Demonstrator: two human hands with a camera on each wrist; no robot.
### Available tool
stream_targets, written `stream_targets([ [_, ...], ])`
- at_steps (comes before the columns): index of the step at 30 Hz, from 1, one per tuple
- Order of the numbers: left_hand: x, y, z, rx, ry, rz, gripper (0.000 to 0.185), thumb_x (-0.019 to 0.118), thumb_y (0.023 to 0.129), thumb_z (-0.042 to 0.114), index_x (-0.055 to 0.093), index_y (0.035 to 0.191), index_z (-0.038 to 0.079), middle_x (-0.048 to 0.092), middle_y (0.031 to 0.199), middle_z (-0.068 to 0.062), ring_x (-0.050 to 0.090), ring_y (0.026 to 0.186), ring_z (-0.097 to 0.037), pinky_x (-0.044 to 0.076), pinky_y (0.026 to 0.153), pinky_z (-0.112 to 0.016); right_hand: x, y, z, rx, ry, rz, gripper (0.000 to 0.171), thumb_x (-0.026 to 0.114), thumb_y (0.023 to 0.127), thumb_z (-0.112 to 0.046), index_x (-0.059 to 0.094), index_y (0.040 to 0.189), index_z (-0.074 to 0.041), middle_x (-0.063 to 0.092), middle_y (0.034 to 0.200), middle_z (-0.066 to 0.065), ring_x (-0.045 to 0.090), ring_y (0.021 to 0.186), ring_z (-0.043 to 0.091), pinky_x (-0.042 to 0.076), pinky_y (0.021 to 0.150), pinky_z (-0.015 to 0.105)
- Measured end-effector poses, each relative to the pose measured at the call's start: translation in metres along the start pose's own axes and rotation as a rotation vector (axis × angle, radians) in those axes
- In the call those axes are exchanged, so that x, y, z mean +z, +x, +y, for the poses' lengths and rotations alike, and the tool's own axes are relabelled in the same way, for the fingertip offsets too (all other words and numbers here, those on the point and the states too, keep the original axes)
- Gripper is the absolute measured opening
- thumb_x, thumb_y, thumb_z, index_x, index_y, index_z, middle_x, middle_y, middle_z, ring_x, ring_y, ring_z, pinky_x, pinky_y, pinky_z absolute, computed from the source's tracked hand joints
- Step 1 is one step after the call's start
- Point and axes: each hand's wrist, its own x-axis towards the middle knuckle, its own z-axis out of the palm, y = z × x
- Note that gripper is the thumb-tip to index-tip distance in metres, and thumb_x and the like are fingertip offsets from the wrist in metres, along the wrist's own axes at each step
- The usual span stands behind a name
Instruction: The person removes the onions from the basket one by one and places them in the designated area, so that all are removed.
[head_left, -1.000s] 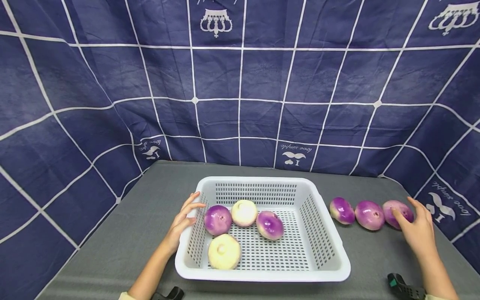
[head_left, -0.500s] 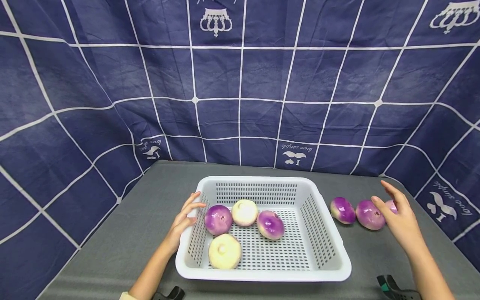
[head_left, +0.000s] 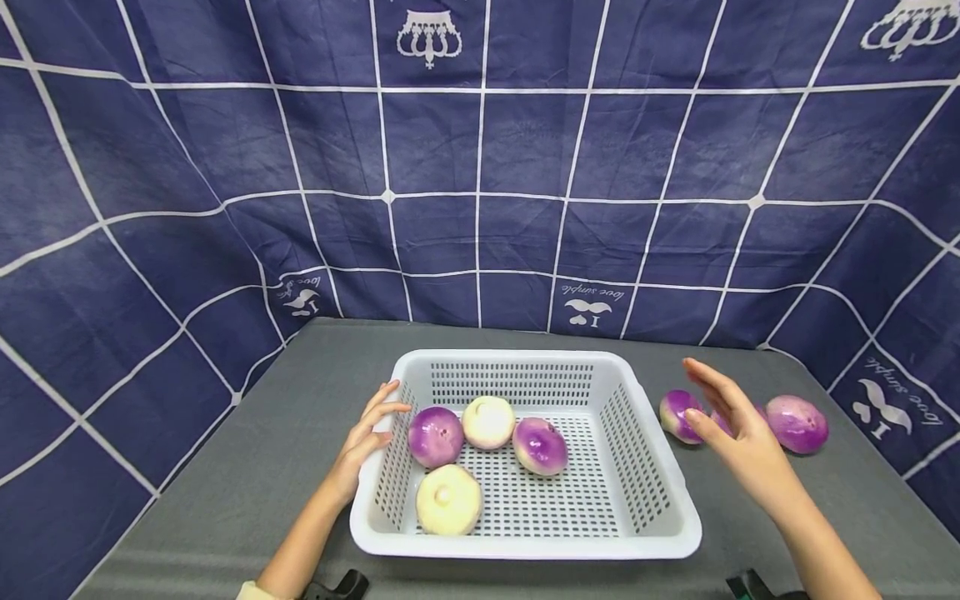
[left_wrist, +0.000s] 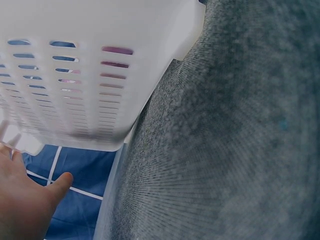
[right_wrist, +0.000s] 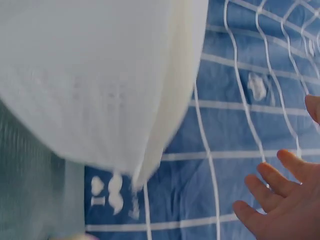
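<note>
On the table: white basket (head_left: pixel 645 533) at centre, four turnips inside.
Left hand (head_left: pixel 365 442): fingers relaxed, resting on the 9 o'clock wall, steadying it.
Right hand (head_left: pixel 731 433): spread, empty, above the table row.
Row turnips (head_left: pixel 797 423): at 3 o'clock, outside the basket.

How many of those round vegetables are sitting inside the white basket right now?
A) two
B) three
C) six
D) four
D: the head view shows four inside the white basket: two purple ones and two pale ones; the other purple ones lie outside on the table, to its right.
</note>
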Motion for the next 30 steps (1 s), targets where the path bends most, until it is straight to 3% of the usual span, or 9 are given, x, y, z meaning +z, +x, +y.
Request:
stream_targets([
  [5,0.001,0.0,0.0,-0.002,0.003,-0.002,0.04,0.038,0.079,0.004,0.047,0.115,-0.011,0.017,0.149,-0.014,-0.001,0.138,-0.003,-0.01,0.102,-0.064,0.018,0.0,-0.019,-0.041,0.118,-0.088,0.055,0.045,0.085,0.01,0.031,0.137,0.0,0.04,0.136,-0.016,0.036,0.124,-0.007,0.028,0.095,0.003],
  [12,0.001,0.0,-0.001,0.001,-0.001,-0.002,0.04,0.038,0.079,0.004,0.047,0.115,-0.012,0.018,0.149,-0.012,-0.001,0.138,-0.003,-0.01,0.102,-0.064,0.045,0.0,-0.038,-0.074,0.056,-0.165,0.059,0.053,0.083,0.004,0.036,0.137,-0.012,0.041,0.138,-0.009,0.036,0.123,-0.007,0.025,0.099,0.004],
  [19,0.001,0.0,-0.001,-0.006,-0.005,-0.004,0.04,0.039,0.079,0.005,0.047,0.115,-0.011,0.018,0.149,-0.012,-0.003,0.139,-0.007,-0.01,0.102,-0.063,0.071,0.004,-0.046,-0.034,0.107,-0.258,0.055,0.055,0.086,-0.005,0.038,0.136,-0.018,0.043,0.138,0.008,0.037,0.124,-0.006,0.026,0.1,0.007],
  [23,0.0,-0.001,-0.001,-0.013,-0.007,-0.006,0.04,0.039,0.079,0.005,0.048,0.115,-0.01,0.018,0.149,-0.012,-0.005,0.14,-0.011,-0.01,0.102,-0.064,0.087,0.003,-0.05,-0.007,0.075,-0.306,0.053,0.057,0.086,-0.012,0.039,0.135,-0.022,0.045,0.136,0.004,0.041,0.124,0.002,0.034,0.103,0.023],
  [26,0.0,-0.002,-0.001,-0.015,-0.002,-0.006,0.041,0.038,0.079,0.005,0.048,0.115,-0.01,0.018,0.149,-0.012,-0.004,0.139,-0.007,-0.009,0.102,-0.064,0.099,0.003,-0.055,0.028,0.065,-0.334,0.053,0.058,0.085,-0.018,0.04,0.134,-0.025,0.045,0.136,0.002,0.044,0.124,0.012,0.038,0.101,0.039],
  [30,0.0,-0.001,-0.001,-0.012,-0.004,-0.005,0.041,0.038,0.079,0.005,0.048,0.115,-0.011,0.018,0.149,-0.012,-0.001,0.138,0.0,-0.01,0.102,-0.064,0.114,0.003,-0.06,0.055,0.088,-0.38,0.054,0.061,0.084,-0.022,0.041,0.134,-0.026,0.043,0.138,0.0,0.041,0.127,0.02,0.037,0.1,0.048],
])
